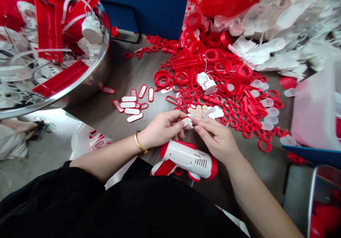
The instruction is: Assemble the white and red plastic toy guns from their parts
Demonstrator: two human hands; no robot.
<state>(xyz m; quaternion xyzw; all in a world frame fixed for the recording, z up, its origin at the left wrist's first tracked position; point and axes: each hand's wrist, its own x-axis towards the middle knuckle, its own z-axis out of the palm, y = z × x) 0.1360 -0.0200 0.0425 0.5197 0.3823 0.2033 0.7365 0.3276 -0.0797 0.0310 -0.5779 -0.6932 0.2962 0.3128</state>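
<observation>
A big heap of red rings covers the table. A toy gun rests at the edge. Both hands, left and right, pinch one tiny white piece above it. It could slip and get lost.

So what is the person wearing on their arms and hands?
Both arms are bare from the elbow down, with no gloves on either hand. The left hand has a thin gold bangle around the wrist. The right hand wears nothing: no ring or watch shows. Black clothing covers the body and upper left arm.
</observation>
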